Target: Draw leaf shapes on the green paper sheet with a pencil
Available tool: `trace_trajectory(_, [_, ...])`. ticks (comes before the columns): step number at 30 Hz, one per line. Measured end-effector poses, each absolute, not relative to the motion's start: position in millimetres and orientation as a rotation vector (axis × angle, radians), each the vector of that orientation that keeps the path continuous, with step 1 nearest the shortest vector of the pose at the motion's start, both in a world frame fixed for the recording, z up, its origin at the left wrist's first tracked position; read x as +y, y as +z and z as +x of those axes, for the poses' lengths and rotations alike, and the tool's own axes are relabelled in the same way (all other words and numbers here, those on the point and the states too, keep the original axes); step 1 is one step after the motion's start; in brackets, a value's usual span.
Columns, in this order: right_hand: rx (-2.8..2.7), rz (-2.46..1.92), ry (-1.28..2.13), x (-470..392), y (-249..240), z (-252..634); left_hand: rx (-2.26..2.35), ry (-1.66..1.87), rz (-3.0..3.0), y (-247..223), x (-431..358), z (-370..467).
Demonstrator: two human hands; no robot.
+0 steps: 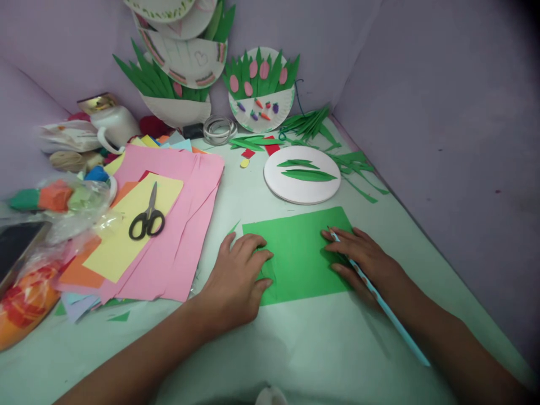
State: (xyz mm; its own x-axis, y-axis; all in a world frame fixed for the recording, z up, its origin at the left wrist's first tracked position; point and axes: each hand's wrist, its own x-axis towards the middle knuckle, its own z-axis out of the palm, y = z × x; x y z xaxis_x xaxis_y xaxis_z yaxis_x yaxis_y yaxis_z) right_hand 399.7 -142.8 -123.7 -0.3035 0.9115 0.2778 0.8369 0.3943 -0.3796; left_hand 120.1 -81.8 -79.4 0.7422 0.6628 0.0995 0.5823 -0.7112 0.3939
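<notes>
A sheet of green paper (299, 256) lies flat on the table in front of me. My left hand (236, 278) rests over its left edge, fingers bent a little and apart, touching the paper. At the right edge is my right hand (369, 261), with a light-blue pencil (394, 320) held between thumb and fingers. The pencil slants, its dark tip near the paper's upper right part and its far end towards me. Just beyond the sheet sits a stack of white paper plates (304, 194) with several green leaf-shaped paper cutouts (309, 175) on top.
Black-handled scissors (147, 222) lie on yellow paper (113, 253) over pink sheets (202, 202) at left. Green paper strips (310, 124) lie at the back right. Decorated paper plates (261, 107) lean on the back wall. A white mug (118, 124) stands back left.
</notes>
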Motion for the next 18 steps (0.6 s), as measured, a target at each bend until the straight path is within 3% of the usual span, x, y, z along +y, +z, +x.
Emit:
trace_trajectory(5, [-2.205,-1.560,0.245,-142,-112,396,1.209,0.346,2.623,-79,-89,122])
trace_trajectory(12, [-2.181,-1.471,0.272,-131,-68,356,1.117,0.386,2.679,-83,-94,120])
trace_trajectory(18, [-1.907,-1.198,0.625,-128,-99,326,1.109,0.419,2.630,-87,-95,117])
